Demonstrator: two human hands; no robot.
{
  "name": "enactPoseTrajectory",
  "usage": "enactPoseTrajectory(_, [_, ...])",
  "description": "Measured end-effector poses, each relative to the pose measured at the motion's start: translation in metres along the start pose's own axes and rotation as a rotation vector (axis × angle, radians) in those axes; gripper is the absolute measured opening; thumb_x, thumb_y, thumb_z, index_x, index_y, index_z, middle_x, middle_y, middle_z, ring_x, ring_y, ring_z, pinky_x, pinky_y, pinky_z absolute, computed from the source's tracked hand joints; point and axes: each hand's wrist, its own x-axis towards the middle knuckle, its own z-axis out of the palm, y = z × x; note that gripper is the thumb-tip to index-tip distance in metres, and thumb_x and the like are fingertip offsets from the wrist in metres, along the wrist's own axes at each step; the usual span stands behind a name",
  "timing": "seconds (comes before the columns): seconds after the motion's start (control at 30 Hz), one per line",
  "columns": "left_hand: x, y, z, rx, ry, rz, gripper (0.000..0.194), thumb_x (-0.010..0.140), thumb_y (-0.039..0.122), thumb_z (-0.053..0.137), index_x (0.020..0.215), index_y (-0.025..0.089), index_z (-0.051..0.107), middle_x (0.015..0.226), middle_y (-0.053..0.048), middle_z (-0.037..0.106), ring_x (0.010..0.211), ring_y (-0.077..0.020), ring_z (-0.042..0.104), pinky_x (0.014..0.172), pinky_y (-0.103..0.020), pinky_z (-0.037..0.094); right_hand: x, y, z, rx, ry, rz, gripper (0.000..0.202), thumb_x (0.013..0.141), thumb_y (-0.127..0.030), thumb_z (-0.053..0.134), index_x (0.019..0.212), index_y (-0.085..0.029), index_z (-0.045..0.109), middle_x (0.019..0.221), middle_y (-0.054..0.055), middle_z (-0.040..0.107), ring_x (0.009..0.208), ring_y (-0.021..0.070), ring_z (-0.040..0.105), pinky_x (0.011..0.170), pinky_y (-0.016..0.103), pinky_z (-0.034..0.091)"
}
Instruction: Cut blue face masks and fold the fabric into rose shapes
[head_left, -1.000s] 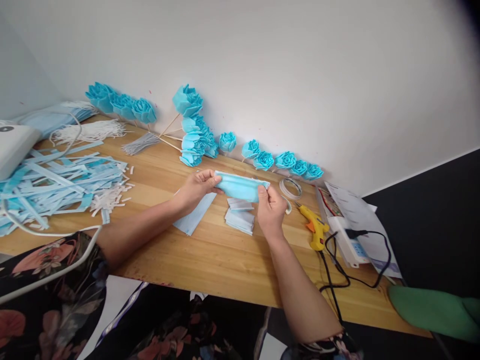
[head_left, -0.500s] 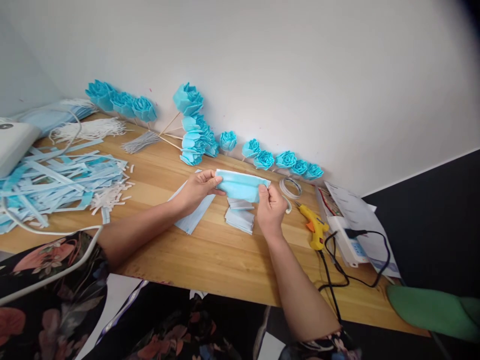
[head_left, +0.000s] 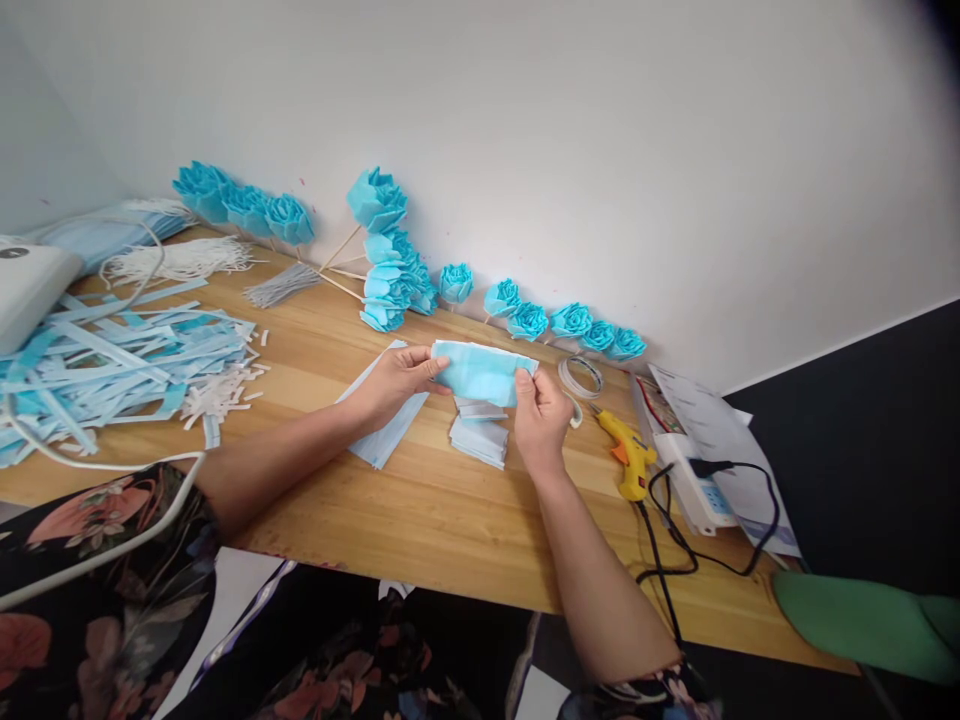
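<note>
A folded light-blue fabric piece (head_left: pixel 484 374) is stretched level above the wooden table (head_left: pixel 420 520). My left hand (head_left: pixel 397 385) pinches its left end, thumb on top. At the right end, my right hand (head_left: pixel 541 412) grips it between thumb and curled fingers. Below the piece lies a small stack of pale folded pieces (head_left: pixel 478 442), partly hidden by it. A longer pale-blue sheet (head_left: pixel 386 438) rests on the table, partly under my left hand.
Cut blue strips (head_left: pixel 127 370) cover the left side. Blue fabric flowers (head_left: pixel 386 270) line the wall. On the right are a tape roll (head_left: pixel 581 377), a yellow glue gun (head_left: pixel 631 458), a power strip (head_left: pixel 694 485) with black cables, and a green object (head_left: pixel 847 615).
The blue piece looks flatter between my hands, its crease less marked. Both hands keep their hold and have hardly moved.
</note>
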Motion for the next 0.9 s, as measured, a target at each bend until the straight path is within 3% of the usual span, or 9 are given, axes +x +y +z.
enactPoseTrajectory(0.23, [-0.0053, 0.0037, 0.0074, 0.025, -0.073, -0.023, 0.036, 0.071, 0.047, 0.079, 0.08, 0.013, 0.072, 0.08, -0.005, 0.07, 0.077, -0.0157, 0.064, 0.077, -0.031, 0.055, -0.0037, -0.0014, 0.0031, 0.031, -0.189, -0.057, 0.037, 0.092, -0.039, 0.048, 0.062, -0.021, 0.04, 0.053, -0.006, 0.033, 0.052, 0.0094, 0.032, 0.051, 0.025, 0.026])
enactPoseTrajectory(0.43, [-0.0005, 0.0036, 0.004, -0.086, 0.052, -0.006, 0.033, 0.07, 0.042, 0.081, 0.078, 0.013, 0.069, 0.077, -0.003, 0.067, 0.072, -0.0124, 0.062, 0.069, -0.027, 0.056, -0.0002, -0.0018, 0.0, 0.022, 0.005, 0.006, 0.042, 0.093, -0.041, 0.046, 0.06, -0.022, 0.03, 0.056, -0.006, 0.026, 0.054, 0.0095, 0.026, 0.052, 0.025, 0.024])
enactPoseTrajectory(0.67, [0.0005, 0.0047, 0.0035, -0.128, 0.083, -0.032, 0.028, 0.067, 0.036, 0.083, 0.075, 0.013, 0.068, 0.077, -0.001, 0.066, 0.071, -0.0116, 0.061, 0.07, -0.028, 0.056, -0.0003, 0.0004, -0.0001, 0.0, -0.017, -0.019, 0.042, 0.094, -0.041, 0.046, 0.06, -0.022, 0.03, 0.056, -0.007, 0.025, 0.054, 0.0096, 0.026, 0.052, 0.025, 0.024])
enactPoseTrajectory(0.9, [0.0003, 0.0002, 0.0016, -0.096, 0.011, 0.013, 0.026, 0.074, 0.038, 0.078, 0.081, 0.014, 0.07, 0.081, -0.002, 0.067, 0.075, -0.0124, 0.061, 0.073, -0.028, 0.055, -0.0006, 0.0016, 0.0008, 0.002, -0.011, -0.016, 0.043, 0.094, -0.04, 0.048, 0.06, -0.022, 0.028, 0.054, -0.007, 0.026, 0.053, 0.0091, 0.026, 0.052, 0.025, 0.024])
